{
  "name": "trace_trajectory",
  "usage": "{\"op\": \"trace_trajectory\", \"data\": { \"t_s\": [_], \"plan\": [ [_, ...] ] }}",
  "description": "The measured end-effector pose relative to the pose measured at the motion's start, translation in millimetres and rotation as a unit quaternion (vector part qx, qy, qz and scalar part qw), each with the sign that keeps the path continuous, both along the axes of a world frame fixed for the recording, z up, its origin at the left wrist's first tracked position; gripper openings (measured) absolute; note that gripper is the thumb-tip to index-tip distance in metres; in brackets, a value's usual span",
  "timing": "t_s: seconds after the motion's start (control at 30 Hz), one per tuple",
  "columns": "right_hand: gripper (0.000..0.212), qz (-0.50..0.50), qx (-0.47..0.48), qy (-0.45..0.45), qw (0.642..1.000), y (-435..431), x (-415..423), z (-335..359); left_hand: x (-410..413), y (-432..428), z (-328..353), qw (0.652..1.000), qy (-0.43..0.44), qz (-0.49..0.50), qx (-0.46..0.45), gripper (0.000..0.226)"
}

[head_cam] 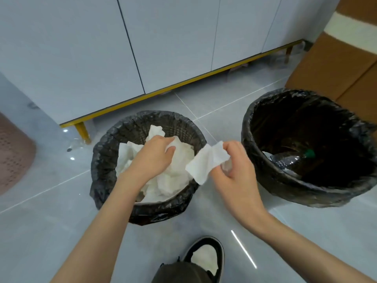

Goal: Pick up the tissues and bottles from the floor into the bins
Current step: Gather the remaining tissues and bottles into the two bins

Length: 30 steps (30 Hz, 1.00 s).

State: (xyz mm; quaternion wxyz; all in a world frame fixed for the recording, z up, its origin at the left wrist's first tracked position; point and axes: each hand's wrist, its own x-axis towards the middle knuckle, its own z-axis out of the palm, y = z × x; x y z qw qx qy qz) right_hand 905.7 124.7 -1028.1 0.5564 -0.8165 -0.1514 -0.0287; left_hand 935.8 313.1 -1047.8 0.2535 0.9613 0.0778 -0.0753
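Observation:
Two bins lined with black bags stand on the tiled floor. The left bin [102, 160] holds a heap of white tissues [175, 180]. My left hand [155, 156] reaches into it, fingers curled on the top tissue of the heap. My right hand [234, 166] pinches a white tissue [206, 164] that hangs over the left bin's right rim. The right bin [255, 119] holds a clear plastic bottle [289, 160] with a green cap.
A white cabinet on yellow legs [83, 131] runs behind the bins. Cardboard boxes [326, 64] stand at the right, touching the right bin. A brown perforated basket [14, 152] sits at the left edge. My shoe [206, 256] is at the bottom.

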Motion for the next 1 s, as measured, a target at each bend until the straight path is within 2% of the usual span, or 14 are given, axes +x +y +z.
{"op": "trace_trajectory", "data": {
  "t_s": [0.1,0.2,0.27,0.43,0.53,0.6,0.67,0.8,0.93,1.0],
  "plan": [
    [0.017,0.083,-0.104,-0.004,0.991,24.9,30.5,11.4,-1.2,3.4,15.9,0.997,-0.066,0.049,-0.008,0.04],
    [0.027,0.16,-0.234,-0.04,0.958,42.4,50.1,13.7,-2.4,6.2,25.4,0.987,-0.117,0.102,-0.032,0.04],
    [0.031,0.183,-0.277,-0.055,0.942,42.1,58.0,22.0,-2.8,7.1,31.5,0.981,-0.15,0.118,-0.029,0.039],
    [0.016,0.091,-0.236,-0.059,0.966,-3.6,82.9,58.4,-0.5,-5.7,46.7,0.975,-0.2,0.091,-0.026,0.038],
    [0.011,0.032,-0.278,-0.041,0.959,-48.9,104.1,66.4,5.2,-26.2,54.8,0.972,-0.223,0.056,-0.041,0.037],
    [0.012,0.018,-0.333,0.002,0.943,-78.4,118.8,59.9,9.9,-41.6,61.1,0.971,-0.233,0.033,-0.049,0.037],
    [0.015,0.023,-0.41,0.065,0.91,-106.0,130.1,48.8,16.2,-61.3,68.2,0.969,-0.237,0.009,-0.068,0.037],
    [0.027,0.102,-0.566,0.206,0.791,-136.9,140.9,18.2,35.0,-109.5,71.6,0.972,-0.19,-0.045,-0.131,0.046],
    [0.029,0.155,-0.58,0.327,0.73,-148.0,151.6,-12.7,45.2,-156.8,51.1,0.978,-0.08,-0.105,-0.164,0.07],
    [0.036,0.178,-0.583,0.398,0.686,-152.0,152.4,-26.3,41.8,-169.8,36.8,0.98,-0.062,-0.113,-0.154,0.075]
  ]
}}
